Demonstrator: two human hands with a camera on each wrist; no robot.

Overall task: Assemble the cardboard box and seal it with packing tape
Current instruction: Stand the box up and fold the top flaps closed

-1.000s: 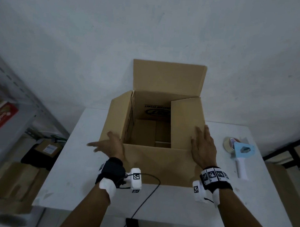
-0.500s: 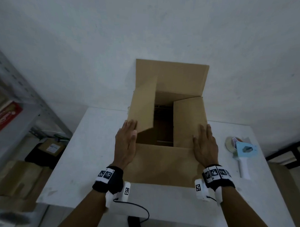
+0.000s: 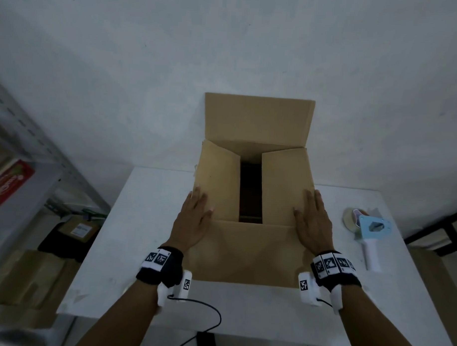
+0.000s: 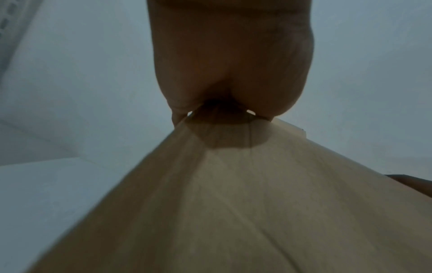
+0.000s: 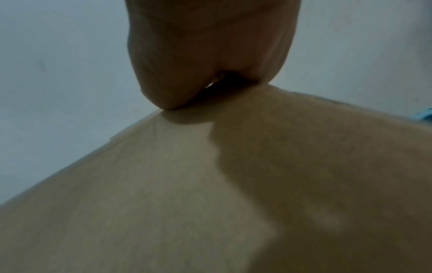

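A brown cardboard box [image 3: 248, 251] stands on the white table [image 3: 148, 221], its top facing me. Both side flaps are folded down over the opening, with a dark gap between them. The far flap [image 3: 259, 119] stands upright and the near flap hangs toward me. My left hand [image 3: 194, 218] lies flat on the left flap [image 3: 219, 177], fingers straight. My right hand [image 3: 313, 222] lies flat on the right flap [image 3: 286, 185]. Both wrist views show a palm heel [image 4: 229, 61] [image 5: 205, 51] pressed on cardboard [image 4: 233, 212] [image 5: 210, 194]. A blue tape dispenser [image 3: 370, 229] lies to the right of the box.
Metal shelving [image 3: 20, 165] with a red package [image 3: 7, 183] stands left of the table. Cardboard boxes [image 3: 29, 277] lie on the floor below it. A black cable [image 3: 204, 317] trails off the table's near edge. A white wall is right behind the box.
My left hand swung the left flap from standing out to the side down over the opening and now lies flat on it. The right hand stayed on the right flap.
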